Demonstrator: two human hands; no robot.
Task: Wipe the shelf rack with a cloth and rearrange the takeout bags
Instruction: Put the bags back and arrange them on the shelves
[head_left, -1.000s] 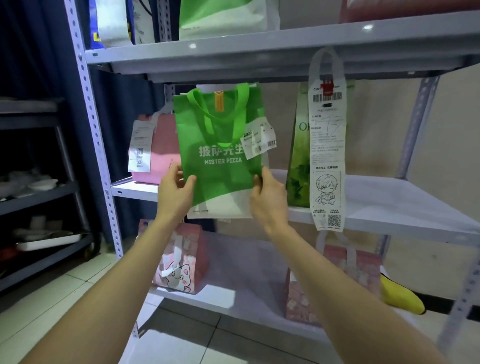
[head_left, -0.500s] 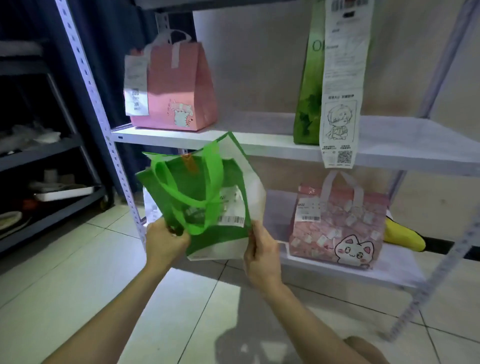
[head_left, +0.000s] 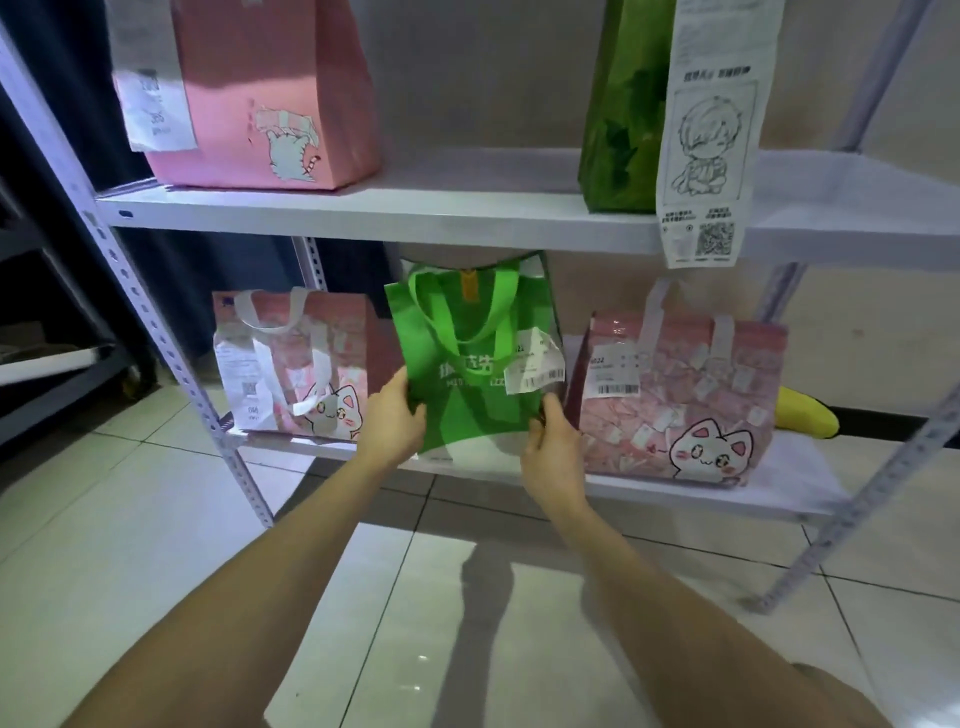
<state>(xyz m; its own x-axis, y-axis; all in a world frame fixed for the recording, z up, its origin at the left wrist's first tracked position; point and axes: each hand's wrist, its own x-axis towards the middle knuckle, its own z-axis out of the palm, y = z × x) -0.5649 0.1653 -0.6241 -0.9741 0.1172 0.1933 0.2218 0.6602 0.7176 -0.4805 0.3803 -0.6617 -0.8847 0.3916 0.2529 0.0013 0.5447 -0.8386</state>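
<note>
green bag (head_left: 441, 338) gripped between both hands (head_left: 395, 421) (head_left: 553, 449)

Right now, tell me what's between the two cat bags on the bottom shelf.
The green bag, gripped by the left hand and right hand; head view.

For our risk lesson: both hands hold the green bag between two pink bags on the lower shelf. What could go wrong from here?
The green bag is at the lower shelf's front edge; released there, it might tip off. The gap looks tight, so pushing it in could nudge the right pink bag.
</note>
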